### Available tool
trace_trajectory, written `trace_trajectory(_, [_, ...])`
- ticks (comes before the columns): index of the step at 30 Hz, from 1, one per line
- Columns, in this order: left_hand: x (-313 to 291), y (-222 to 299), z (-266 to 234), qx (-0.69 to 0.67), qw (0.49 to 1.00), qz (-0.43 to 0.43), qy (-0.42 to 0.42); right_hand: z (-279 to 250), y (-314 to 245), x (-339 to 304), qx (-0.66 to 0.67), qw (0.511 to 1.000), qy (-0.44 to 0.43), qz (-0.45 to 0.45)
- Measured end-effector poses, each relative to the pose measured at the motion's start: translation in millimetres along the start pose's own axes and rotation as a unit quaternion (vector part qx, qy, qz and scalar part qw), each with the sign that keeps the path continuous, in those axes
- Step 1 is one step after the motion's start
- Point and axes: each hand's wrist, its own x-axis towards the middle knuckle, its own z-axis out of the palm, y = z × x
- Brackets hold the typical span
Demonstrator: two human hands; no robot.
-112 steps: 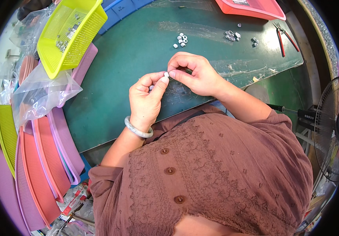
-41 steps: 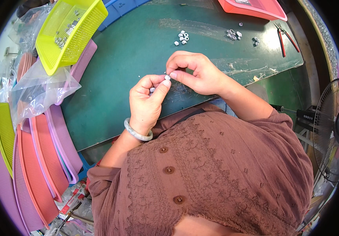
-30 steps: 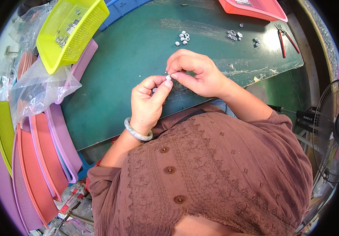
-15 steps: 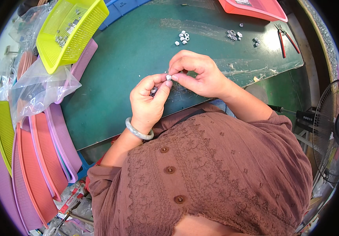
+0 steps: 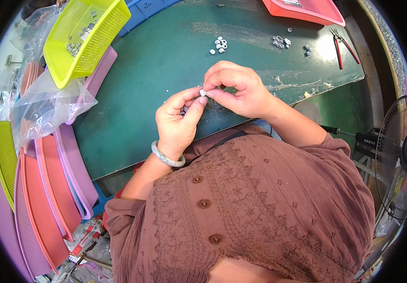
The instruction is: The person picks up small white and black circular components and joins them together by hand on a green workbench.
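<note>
Over the near part of the green table, my two hands meet at a small whitish-grey faceted piece. My left hand pinches it between thumb and forefinger. More small grey pieces show partly in the curl of its other fingers. My right hand is closed at the same piece, thumb and forefinger touching its right side; whether they hold anything finer is too small to tell. Beyond the hands lies a loose cluster of similar light grey pieces.
Farther right lie another group of grey pieces, a few darker ones and red-handled pliers. A pink tray and blue bin line the far edge. A yellow-green basket and stacked baskets stand left; a fan stands right.
The small piece appears slightly turned between my fingertips. My right hand has shifted very slightly, and the pieces inside my left hand are more covered. Everything on the table stays where it was.
</note>
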Motion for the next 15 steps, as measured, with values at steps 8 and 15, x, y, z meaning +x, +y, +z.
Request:
trace_trajectory(8, [0.1,-1.0,1.8,-0.017,1.0,0.009,0.006,1.0,-3.0,-0.9,0.004,1.0,0.022,0.015])
trace_trajectory(15, [-2.2,-0.6,1.3,-0.049,0.998,-0.035,0.009,3.4,-1.7,-0.2,0.016,1.0,0.017,0.009])
